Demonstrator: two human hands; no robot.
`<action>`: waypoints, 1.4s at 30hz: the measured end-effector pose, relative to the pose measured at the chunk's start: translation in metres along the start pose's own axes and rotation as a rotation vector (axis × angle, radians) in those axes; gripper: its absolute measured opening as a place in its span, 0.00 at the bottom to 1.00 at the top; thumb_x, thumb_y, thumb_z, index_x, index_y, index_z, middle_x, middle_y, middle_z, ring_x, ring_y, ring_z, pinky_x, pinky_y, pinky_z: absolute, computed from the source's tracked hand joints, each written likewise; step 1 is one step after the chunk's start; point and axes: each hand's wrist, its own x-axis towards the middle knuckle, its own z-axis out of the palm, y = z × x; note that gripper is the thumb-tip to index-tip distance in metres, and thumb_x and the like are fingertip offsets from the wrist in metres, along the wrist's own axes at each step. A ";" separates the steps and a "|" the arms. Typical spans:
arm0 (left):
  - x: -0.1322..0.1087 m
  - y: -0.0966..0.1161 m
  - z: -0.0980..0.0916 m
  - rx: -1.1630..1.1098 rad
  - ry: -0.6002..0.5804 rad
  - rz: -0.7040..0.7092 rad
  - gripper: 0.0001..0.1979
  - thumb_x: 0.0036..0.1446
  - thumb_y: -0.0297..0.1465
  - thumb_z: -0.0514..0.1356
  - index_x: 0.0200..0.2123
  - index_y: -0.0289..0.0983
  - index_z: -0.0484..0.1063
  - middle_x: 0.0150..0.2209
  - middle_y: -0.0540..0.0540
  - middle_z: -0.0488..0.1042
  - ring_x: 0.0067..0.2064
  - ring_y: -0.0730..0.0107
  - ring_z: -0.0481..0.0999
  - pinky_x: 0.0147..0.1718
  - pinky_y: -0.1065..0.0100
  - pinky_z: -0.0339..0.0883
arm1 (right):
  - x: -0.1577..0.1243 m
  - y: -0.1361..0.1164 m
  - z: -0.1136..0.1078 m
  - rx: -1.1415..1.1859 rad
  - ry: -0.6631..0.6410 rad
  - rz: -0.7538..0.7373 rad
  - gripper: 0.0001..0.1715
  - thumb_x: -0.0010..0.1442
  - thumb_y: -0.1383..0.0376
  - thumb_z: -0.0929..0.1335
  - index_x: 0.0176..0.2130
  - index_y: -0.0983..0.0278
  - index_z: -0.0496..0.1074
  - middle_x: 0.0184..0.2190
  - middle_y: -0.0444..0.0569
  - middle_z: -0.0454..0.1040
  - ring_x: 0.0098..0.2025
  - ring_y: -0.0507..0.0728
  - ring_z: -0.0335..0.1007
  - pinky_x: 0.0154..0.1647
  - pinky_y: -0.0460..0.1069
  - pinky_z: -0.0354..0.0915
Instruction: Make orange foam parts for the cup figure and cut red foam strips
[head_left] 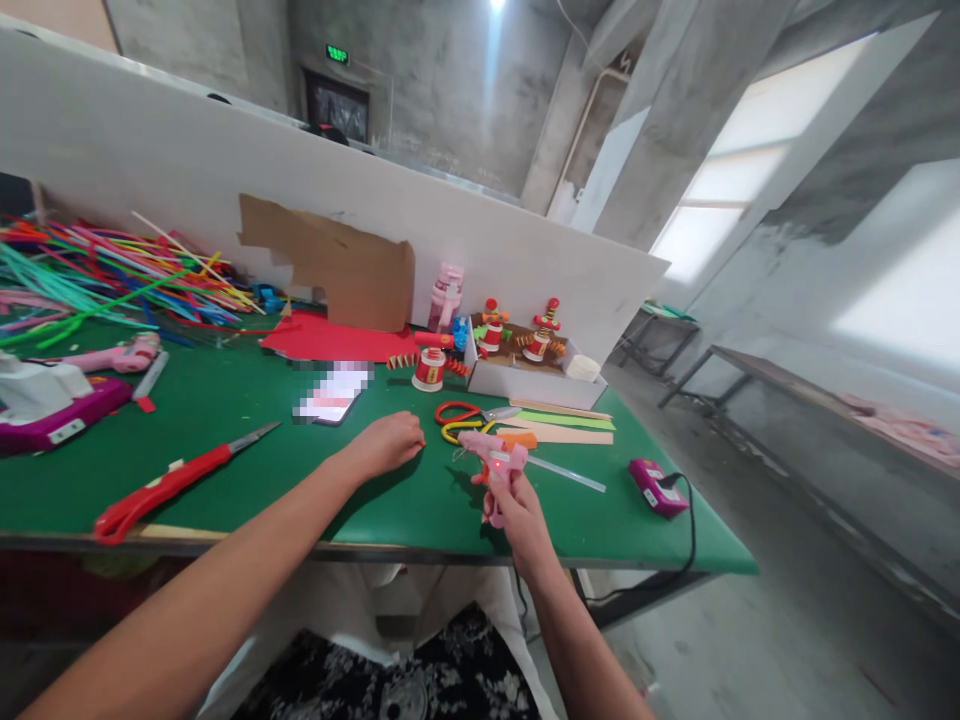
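My right hand (517, 515) grips the handle of a pink hot glue gun (491, 458), red light lit, with a clear glue stick (566, 474) jutting from its back. Its nozzle points left, just above the green table (300, 470). My left hand (390, 440) rests on the table left of the gun, fingers curled under; nothing shows in them. Red-and-yellow-handled scissors (461, 418) lie just beyond the gun. A small red-and-white craft figure (430, 368) stands behind them.
A white box (525, 380) with two more figures sits at the back. Coloured paper strips (562, 425), a phone (334, 395), a red utility knife (165, 485), a purple plug adapter (656, 487) with black cable, and a heap of pipe cleaners (97, 275) lie around. A white partition (225, 170) backs the table.
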 end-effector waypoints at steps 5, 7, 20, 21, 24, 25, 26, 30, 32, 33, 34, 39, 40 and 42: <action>0.000 -0.001 0.000 -0.225 0.075 -0.138 0.06 0.52 0.29 0.61 0.29 0.38 0.79 0.31 0.45 0.78 0.38 0.65 0.75 0.42 0.66 0.67 | 0.001 -0.003 0.001 -0.037 -0.028 -0.014 0.30 0.49 0.43 0.73 0.39 0.63 0.71 0.34 0.48 0.78 0.20 0.48 0.62 0.19 0.45 0.65; 0.000 -0.003 -0.003 -0.364 0.106 -0.215 0.07 0.53 0.33 0.62 0.31 0.39 0.80 0.31 0.46 0.79 0.35 0.67 0.76 0.38 0.67 0.68 | 0.001 -0.007 0.003 -0.064 -0.038 -0.040 0.29 0.51 0.43 0.72 0.40 0.63 0.71 0.35 0.48 0.78 0.21 0.48 0.62 0.20 0.45 0.65; -0.004 -0.006 -0.014 -1.184 0.154 -0.530 0.21 0.42 0.43 0.73 0.33 0.33 0.78 0.32 0.40 0.82 0.32 0.67 0.79 0.37 0.63 0.77 | 0.005 -0.001 0.020 -0.607 -0.106 -0.571 0.22 0.66 0.59 0.62 0.53 0.66 0.73 0.51 0.59 0.77 0.54 0.65 0.73 0.56 0.57 0.67; -0.004 -0.005 -0.014 -1.209 0.154 -0.539 0.20 0.41 0.42 0.74 0.33 0.33 0.78 0.32 0.40 0.82 0.32 0.67 0.79 0.37 0.63 0.76 | 0.006 0.003 0.021 -0.630 -0.107 -0.590 0.22 0.66 0.59 0.61 0.54 0.67 0.73 0.52 0.61 0.77 0.55 0.65 0.73 0.57 0.57 0.66; -0.003 -0.002 -0.015 -1.261 0.152 -0.553 0.21 0.37 0.42 0.75 0.32 0.34 0.79 0.31 0.42 0.81 0.31 0.68 0.79 0.37 0.65 0.76 | 0.010 0.012 0.022 -0.685 -0.101 -0.600 0.22 0.67 0.60 0.61 0.53 0.69 0.72 0.49 0.62 0.77 0.51 0.65 0.74 0.54 0.56 0.68; -0.003 -0.002 -0.015 -1.271 0.151 -0.556 0.21 0.37 0.41 0.76 0.31 0.34 0.79 0.30 0.43 0.81 0.31 0.69 0.79 0.37 0.65 0.76 | 0.011 0.014 0.022 -0.701 -0.100 -0.600 0.22 0.67 0.60 0.60 0.53 0.69 0.72 0.48 0.62 0.78 0.50 0.64 0.75 0.52 0.55 0.69; -0.003 -0.001 -0.015 -1.279 0.150 -0.558 0.21 0.36 0.41 0.76 0.31 0.33 0.79 0.30 0.43 0.81 0.31 0.69 0.79 0.36 0.65 0.75 | 0.011 0.015 0.022 -0.716 -0.099 -0.600 0.22 0.67 0.60 0.60 0.52 0.69 0.72 0.46 0.61 0.78 0.48 0.64 0.75 0.51 0.55 0.70; -0.002 0.000 -0.016 -1.294 0.139 -0.564 0.21 0.35 0.40 0.76 0.30 0.33 0.79 0.29 0.43 0.81 0.31 0.68 0.78 0.36 0.65 0.75 | 0.008 0.014 0.023 -0.744 -0.088 -0.614 0.20 0.69 0.60 0.59 0.52 0.67 0.72 0.44 0.59 0.78 0.47 0.63 0.75 0.49 0.53 0.70; -0.002 0.000 -0.016 -1.300 0.136 -0.565 0.20 0.35 0.39 0.76 0.30 0.33 0.79 0.29 0.43 0.81 0.31 0.69 0.78 0.36 0.65 0.75 | 0.006 0.013 0.023 -0.752 -0.103 -0.627 0.20 0.69 0.61 0.59 0.54 0.66 0.70 0.46 0.59 0.77 0.47 0.62 0.75 0.49 0.53 0.69; -0.002 -0.001 -0.016 -1.303 0.135 -0.565 0.20 0.35 0.39 0.76 0.30 0.33 0.79 0.29 0.43 0.81 0.31 0.69 0.78 0.36 0.65 0.75 | 0.006 0.013 0.023 -0.761 -0.111 -0.633 0.21 0.69 0.61 0.59 0.55 0.66 0.70 0.46 0.59 0.77 0.47 0.62 0.75 0.49 0.53 0.69; -0.002 -0.001 -0.016 -1.305 0.134 -0.565 0.20 0.35 0.39 0.76 0.30 0.33 0.79 0.30 0.43 0.81 0.31 0.69 0.78 0.36 0.65 0.75 | 0.006 0.013 0.023 -0.775 -0.115 -0.640 0.21 0.69 0.62 0.59 0.55 0.67 0.70 0.46 0.59 0.77 0.47 0.63 0.75 0.49 0.53 0.70; -0.002 -0.001 -0.016 -1.306 0.131 -0.567 0.19 0.38 0.38 0.75 0.31 0.33 0.79 0.31 0.42 0.81 0.32 0.67 0.79 0.37 0.63 0.76 | 0.007 0.016 0.022 -0.833 -0.116 -0.681 0.21 0.69 0.62 0.58 0.55 0.66 0.70 0.46 0.58 0.77 0.46 0.62 0.75 0.48 0.53 0.70; -0.002 -0.001 -0.016 -1.306 0.129 -0.568 0.18 0.38 0.38 0.75 0.31 0.33 0.79 0.31 0.42 0.81 0.32 0.67 0.79 0.37 0.63 0.76 | 0.007 0.016 0.022 -0.836 -0.122 -0.682 0.21 0.69 0.62 0.58 0.55 0.65 0.69 0.46 0.58 0.77 0.47 0.62 0.75 0.49 0.53 0.70; -0.002 -0.001 -0.016 -1.306 0.126 -0.567 0.18 0.38 0.38 0.75 0.31 0.33 0.79 0.30 0.42 0.81 0.32 0.67 0.79 0.37 0.63 0.76 | 0.007 0.017 0.022 -0.837 -0.121 -0.678 0.21 0.69 0.62 0.58 0.55 0.66 0.69 0.46 0.58 0.77 0.46 0.61 0.75 0.48 0.53 0.70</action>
